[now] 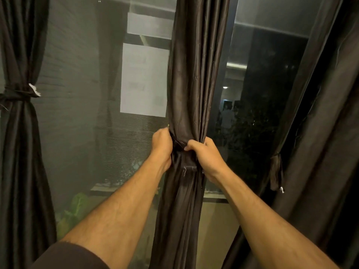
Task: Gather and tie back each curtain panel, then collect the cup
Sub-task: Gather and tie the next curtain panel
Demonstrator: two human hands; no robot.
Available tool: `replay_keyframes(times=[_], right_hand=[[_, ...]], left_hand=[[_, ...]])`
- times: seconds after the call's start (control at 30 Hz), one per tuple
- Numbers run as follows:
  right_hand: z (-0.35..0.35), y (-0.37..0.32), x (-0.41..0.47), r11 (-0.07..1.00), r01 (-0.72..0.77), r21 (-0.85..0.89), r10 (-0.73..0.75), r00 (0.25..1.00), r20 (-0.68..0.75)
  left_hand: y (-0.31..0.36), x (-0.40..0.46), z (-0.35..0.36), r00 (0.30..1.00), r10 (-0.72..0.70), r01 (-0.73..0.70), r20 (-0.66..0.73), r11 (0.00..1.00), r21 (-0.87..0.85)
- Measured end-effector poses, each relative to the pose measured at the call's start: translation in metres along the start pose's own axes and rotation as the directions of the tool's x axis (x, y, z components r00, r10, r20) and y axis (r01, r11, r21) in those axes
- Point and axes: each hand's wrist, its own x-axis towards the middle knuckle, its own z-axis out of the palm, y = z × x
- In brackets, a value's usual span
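A dark brown satin curtain panel (194, 78) hangs at frame centre, bunched narrow at mid-height. Left panel (17, 142) is cinched by a tie-back (18, 93); right panel (320, 133) hangs loose.

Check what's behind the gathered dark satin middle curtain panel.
Either side of the dark satin middle curtain panel shows window glass with a white paper sheet. Directly behind is covered.
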Motion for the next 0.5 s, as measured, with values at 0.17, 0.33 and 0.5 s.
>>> replay_keyframes(times=[0.17, 0.33, 0.5], right_hand=[[0.008, 0.000, -0.001, 0.997, -0.071, 0.034, 0.073, 0.994, -0.082], [0.022, -0.006, -0.005, 0.928, 0.070, -0.365, -0.187, 0.937, -0.295], [0.025, -0.009, -0.013, 0.807, 0.195, -0.557, -0.302, 0.947, -0.106]], left_hand=[[-0.001, -0.002, 0.000, 0.997, 0.017, -0.023, 0.078, 0.997, 0.074], [-0.008, -0.007, 0.004, 0.931, 0.158, -0.227, 0.329, 0.957, 0.182], [-0.013, -0.001, 0.000, 0.899, 0.183, -0.309, 0.398, 0.908, 0.282]])
